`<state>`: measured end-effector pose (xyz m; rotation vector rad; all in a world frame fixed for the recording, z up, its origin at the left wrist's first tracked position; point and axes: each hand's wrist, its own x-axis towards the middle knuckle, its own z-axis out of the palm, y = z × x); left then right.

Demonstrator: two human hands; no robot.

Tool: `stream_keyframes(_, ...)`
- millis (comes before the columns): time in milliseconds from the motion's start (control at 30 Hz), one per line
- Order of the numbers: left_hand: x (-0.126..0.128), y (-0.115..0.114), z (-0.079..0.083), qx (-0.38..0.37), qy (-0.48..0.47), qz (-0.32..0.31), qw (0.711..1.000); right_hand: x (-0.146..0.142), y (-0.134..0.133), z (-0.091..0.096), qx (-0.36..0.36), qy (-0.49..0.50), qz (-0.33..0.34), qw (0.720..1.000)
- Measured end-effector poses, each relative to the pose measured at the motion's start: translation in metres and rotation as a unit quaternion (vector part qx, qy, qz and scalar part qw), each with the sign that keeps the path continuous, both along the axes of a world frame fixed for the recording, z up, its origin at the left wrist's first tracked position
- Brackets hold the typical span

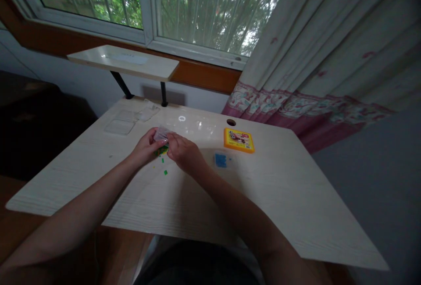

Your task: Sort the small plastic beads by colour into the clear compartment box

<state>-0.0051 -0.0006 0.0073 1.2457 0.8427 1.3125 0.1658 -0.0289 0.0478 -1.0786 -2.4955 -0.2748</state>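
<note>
**Green bits partly out of the packet**

Looks early in the work. Grips a clear packet (161, 134) just above the desk (279, 197), pinched from both sides: left hand (144, 147) curled shut on one edge, right hand (184, 151) closed on the other, fingers bent, nothing else held. Shows a clump of green bits (162, 150) right under the packet, between the hands, with a few strays on the wood just nearer, so apparently partly emptied. Cannot tell how much remains inside. Shows blue bits (220, 160) lying to the right, near the yellow box (239, 140), apart from both hands and seemingly not yet handled. Also clear trays (120, 126) at the far left.
</note>
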Motion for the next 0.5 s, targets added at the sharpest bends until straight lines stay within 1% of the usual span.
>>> stream_keyframes(100,-0.001,0.001,-0.008,-0.027,-0.030,-0.013,0.999,-0.003,0.000,0.002,-0.021,0.004,-0.027,0.999)
stream_keyframes(200,-0.003,0.002,-0.010,-0.040,-0.035,-0.017,0.998,-0.001,0.003,0.007,-0.045,0.027,-0.050,0.997)
stream_keyframes(267,-0.005,0.002,-0.007,-0.045,-0.038,-0.023,0.998,0.003,0.007,0.010,-0.055,0.049,-0.051,0.996)
stream_keyframes(367,-0.009,0.002,0.000,-0.073,-0.051,-0.062,0.994,0.011,0.014,0.013,-0.076,0.092,-0.063,0.991)
stream_keyframes(433,-0.012,0.003,0.004,-0.098,-0.064,-0.093,0.989,0.016,0.020,0.013,-0.094,0.137,-0.084,0.983)
stream_keyframes(500,-0.015,0.004,0.008,-0.110,-0.075,-0.105,0.986,0.018,0.027,0.011,-0.114,0.197,-0.099,0.969)
